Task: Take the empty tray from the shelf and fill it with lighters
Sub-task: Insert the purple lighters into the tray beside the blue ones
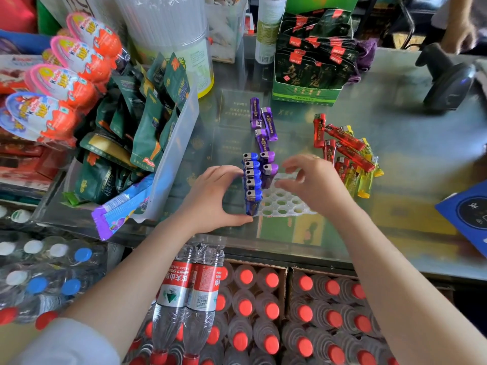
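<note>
A clear plastic tray with round holes lies on the glass counter. Several blue lighters stand upright in its left column, and two purple lighters stand beside them. My left hand cups the tray's left side, thumb at its near corner and fingers against the blue lighters. My right hand hovers over the tray's right part, fingers spread and empty. Loose purple lighters lie behind the tray. Red and yellow lighters lie in a heap to the right.
A clear bin of green snack packets stands left of the tray. A green box of dark sachets sits behind. A black barcode scanner is at the far right. Bottled water fills boxes below the counter's front edge.
</note>
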The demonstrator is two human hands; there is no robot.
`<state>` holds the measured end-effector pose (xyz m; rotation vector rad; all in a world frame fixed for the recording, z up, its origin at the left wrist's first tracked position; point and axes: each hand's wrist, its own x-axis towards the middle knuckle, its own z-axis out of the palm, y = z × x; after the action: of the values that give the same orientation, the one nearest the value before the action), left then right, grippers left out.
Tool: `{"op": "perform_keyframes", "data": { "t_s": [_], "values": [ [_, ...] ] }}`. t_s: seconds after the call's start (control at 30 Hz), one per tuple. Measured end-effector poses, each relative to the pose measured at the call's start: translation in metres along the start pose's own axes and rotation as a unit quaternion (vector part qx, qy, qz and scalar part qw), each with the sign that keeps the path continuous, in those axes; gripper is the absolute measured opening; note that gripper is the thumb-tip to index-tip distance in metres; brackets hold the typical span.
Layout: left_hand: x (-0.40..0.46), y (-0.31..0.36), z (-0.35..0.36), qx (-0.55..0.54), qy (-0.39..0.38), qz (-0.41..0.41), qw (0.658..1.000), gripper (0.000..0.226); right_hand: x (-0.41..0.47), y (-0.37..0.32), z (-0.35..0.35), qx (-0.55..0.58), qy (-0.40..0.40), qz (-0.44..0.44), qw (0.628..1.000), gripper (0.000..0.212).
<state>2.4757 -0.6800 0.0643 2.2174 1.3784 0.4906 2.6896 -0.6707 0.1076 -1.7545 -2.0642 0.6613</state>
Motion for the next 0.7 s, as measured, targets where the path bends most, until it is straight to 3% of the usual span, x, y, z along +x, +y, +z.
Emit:
{"op": "perform_keyframes", "data": {
  "t_s": [0.07, 0.2, 0.47, 0.63, 0.7],
  "values": [
    [-0.001, 0.001, -0.002, -0.014, -0.007, -0.005, 1.0, 0.075, 0.011, 0.007, -0.002, 0.054, 0.025, 0.013, 0.998, 0.025],
    [-0.002, 0.001, -0.004, 0.002, -0.001, -0.003, 1.0, 0.073, 0.036, 0.006, 0.011, 0.049, 0.054, 0.032, 0.997, 0.018],
    [-0.001, -0.003, -0.001, 0.007, -0.004, -0.017, 1.0, 0.083, 0.067, -0.012, 0.027, -0.029, 0.006, 0.09, 0.996, 0.034],
    [-0.001, -0.003, -0.001, 0.011, 0.002, -0.007, 1.0, 0.086, 0.071, -0.022, 0.026, -0.044, -0.004, 0.119, 0.992, 0.013],
    [-0.001, -0.003, -0.001, 0.017, 0.002, -0.004, 1.0, 0.087, 0.071, -0.023, 0.026, -0.06, -0.013, 0.121, 0.991, 0.014]
  ]
}}
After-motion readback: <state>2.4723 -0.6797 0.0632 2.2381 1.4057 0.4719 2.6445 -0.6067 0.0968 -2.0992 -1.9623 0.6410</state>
